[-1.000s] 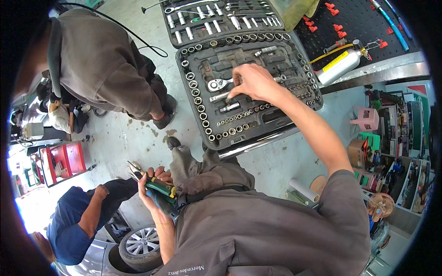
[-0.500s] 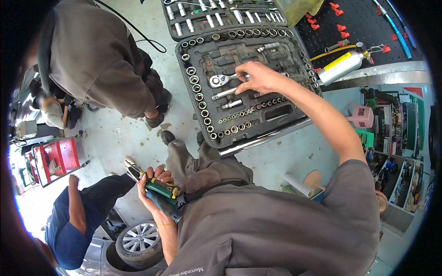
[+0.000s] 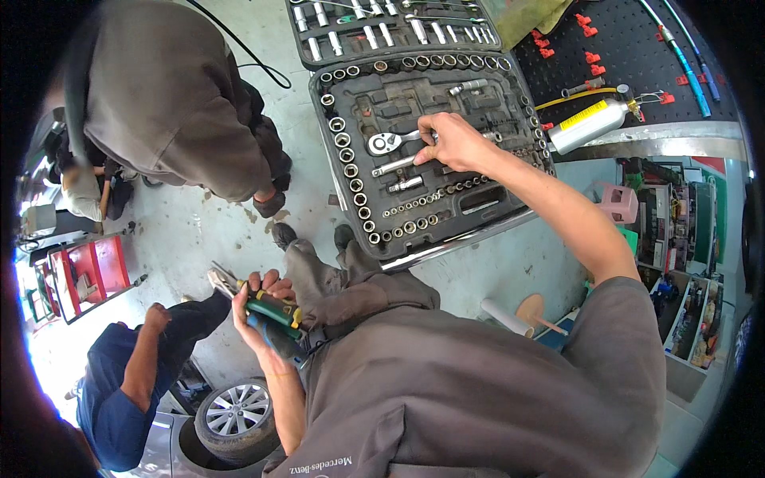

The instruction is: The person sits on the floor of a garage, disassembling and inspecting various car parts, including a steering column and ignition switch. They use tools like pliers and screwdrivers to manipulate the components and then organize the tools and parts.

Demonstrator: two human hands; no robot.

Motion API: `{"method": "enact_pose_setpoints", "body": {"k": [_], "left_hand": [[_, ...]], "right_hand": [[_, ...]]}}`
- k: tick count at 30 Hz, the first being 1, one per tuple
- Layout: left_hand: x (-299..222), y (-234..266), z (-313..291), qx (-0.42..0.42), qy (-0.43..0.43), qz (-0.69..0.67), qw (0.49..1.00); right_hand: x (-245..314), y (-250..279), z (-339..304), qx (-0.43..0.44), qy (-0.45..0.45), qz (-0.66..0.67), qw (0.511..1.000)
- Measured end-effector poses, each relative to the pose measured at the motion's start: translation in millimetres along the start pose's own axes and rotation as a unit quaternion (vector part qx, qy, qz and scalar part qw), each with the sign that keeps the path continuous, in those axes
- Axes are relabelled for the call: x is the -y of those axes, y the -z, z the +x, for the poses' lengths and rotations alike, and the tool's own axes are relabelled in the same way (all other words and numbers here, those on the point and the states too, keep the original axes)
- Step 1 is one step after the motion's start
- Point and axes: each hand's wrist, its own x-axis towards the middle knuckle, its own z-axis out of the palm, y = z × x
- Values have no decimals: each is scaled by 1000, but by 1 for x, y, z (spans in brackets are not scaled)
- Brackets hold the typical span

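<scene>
My right hand (image 3: 457, 142) reaches into a dark socket set case (image 3: 374, 105). Its fingers are closed around the handle of a ratchet wrench (image 3: 386, 143), whose round head points left, at tray level. A chrome extension bar (image 3: 394, 166) lies just below it, one end by my fingertips. A short chrome piece (image 3: 406, 184) sits nearer to me. At my waist, my left hand (image 3: 256, 312) grips pliers (image 3: 275, 309) with green and yellow handles, jaws pointing up and left. Beneath them, the same hand holds a blue-handled tool (image 3: 275, 338); its kind is hidden.
The case's lid half (image 3: 358, 40) holds more sockets and wrenches. A silver cylinder (image 3: 590, 126) lies by a black pegboard (image 3: 621, 56) at right. One person (image 3: 167, 103) stands at left; another in dark blue (image 3: 119, 398) is lower left, near a wheel (image 3: 235, 414).
The view has shifted slightly. My right hand stays on the ratchet wrench, which has not visibly moved in the case. The person in dark blue has moved an arm to the right.
</scene>
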Motion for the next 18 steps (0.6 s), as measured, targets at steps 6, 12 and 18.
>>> {"method": "enact_pose_setpoints", "body": {"k": [6,12,18], "left_hand": [[5,-8,2,38,25,31,998],[2,18,-16,52,24,46,997],[-2,33,-22,11,40,66,997]], "right_hand": [[-20,-4,-11,-43,50,-53,996],[37,-45,-75,-149,68,-21,986],[-5,-70,-106,-275,61,171,944]]}}
